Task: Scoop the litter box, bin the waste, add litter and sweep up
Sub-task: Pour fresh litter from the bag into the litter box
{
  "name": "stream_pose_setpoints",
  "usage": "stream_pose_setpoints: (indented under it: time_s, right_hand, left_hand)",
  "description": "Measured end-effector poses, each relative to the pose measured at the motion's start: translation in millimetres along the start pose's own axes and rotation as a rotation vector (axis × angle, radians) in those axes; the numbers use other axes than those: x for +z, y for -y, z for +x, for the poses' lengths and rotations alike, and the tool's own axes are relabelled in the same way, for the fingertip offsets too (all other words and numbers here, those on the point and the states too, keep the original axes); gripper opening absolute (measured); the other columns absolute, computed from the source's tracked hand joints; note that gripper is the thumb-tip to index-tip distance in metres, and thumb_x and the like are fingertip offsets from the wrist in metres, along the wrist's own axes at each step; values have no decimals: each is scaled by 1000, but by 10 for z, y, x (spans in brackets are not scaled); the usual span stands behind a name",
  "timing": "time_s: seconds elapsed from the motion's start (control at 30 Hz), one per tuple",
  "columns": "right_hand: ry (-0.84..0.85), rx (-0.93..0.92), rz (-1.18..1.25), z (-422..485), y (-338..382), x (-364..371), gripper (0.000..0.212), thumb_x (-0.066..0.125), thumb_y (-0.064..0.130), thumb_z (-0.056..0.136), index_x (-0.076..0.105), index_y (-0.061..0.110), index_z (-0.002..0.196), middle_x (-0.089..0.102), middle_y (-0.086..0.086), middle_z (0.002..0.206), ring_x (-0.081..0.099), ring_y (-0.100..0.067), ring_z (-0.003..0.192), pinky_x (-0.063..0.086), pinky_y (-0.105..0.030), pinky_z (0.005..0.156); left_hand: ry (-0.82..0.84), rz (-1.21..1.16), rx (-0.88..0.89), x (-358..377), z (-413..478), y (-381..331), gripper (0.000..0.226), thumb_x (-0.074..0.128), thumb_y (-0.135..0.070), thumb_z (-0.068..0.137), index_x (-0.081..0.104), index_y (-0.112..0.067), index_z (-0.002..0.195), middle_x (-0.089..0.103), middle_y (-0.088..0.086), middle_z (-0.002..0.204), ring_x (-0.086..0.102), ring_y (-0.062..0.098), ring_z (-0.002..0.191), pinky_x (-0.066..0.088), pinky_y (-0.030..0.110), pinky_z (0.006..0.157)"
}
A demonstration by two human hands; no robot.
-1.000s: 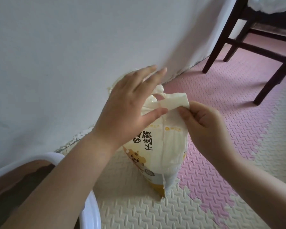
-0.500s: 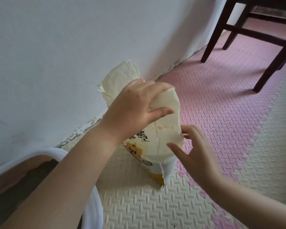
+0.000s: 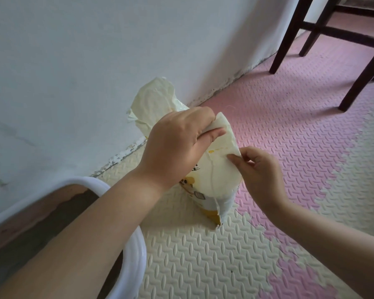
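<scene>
Foam floor mat (image 3: 203,255) bearing litter bag (image 3: 216,169); left hand (image 3: 177,143) gripping bag top, right hand (image 3: 259,169) pinching flap beside left thumb. Add-litter step; next likely opening mouth, tipping toward litter box (image 3: 134,251).

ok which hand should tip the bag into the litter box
Left, likely: the left hand grips the litter bag top, nearer the litter box; the right hand only pinches its edge.

Soft daylight filled the room, and it was a little dim. The white wall (image 3: 73,61) looked grey-blue. The light came from the right, so the dark chair legs (image 3: 289,33) and the bag (image 3: 216,169) threw faint shadows left across the floor mat (image 3: 203,255). Nothing glared. All looked sharp, but lines bent near the edges.
</scene>
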State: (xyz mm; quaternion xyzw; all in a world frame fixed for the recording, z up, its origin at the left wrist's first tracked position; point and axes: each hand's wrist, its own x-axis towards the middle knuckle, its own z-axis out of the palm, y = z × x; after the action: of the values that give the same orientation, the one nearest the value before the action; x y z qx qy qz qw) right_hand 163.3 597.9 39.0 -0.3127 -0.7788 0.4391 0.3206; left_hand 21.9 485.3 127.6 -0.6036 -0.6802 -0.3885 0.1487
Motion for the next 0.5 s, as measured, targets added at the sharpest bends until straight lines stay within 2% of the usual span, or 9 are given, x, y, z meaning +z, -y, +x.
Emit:
stream_pose_setpoints:
  time_s: [0.1,0.27,0.33,0.43,0.5]
  right_hand:
    - [-3,-28,8,-32,82,-54,18,68,17,86,67,32,77,67,13,73,62,-10,70,54,-32,64]
    - [-36,-93,22,-3,254,-144,12,69,15,86,70,25,80,70,13,76,63,-7,69,52,-19,61]
    - [-28,-69,77,17,304,-127,10,68,14,87,73,22,83,72,10,76,65,-8,70,53,-19,63]
    - [16,-50,117,39,286,-81,17,67,12,87,71,28,81,72,11,77,66,-8,70,54,-19,63]
    - [43,-35,114,36,224,-58,20,67,12,86,71,29,78,71,10,76,64,-9,68,53,-20,61]
  left_hand:
    - [-50,20,19,-59,-28,-117,38,63,-26,89,33,-18,68,23,-10,59,26,15,56,20,19,53]
    - [-120,24,50,-175,48,-270,36,63,-26,89,33,-19,69,30,-9,59,31,17,52,27,25,48]
    - [-131,53,53,-195,94,-261,36,63,-28,88,33,-21,70,30,-10,59,34,18,51,29,27,47]
    - [-83,114,-6,-189,119,-169,37,63,-33,88,33,-21,69,25,-8,55,32,16,54,24,24,46]
    - [-45,179,7,-147,94,-114,32,63,-35,87,44,-16,69,33,-10,56,35,14,52,25,23,46]
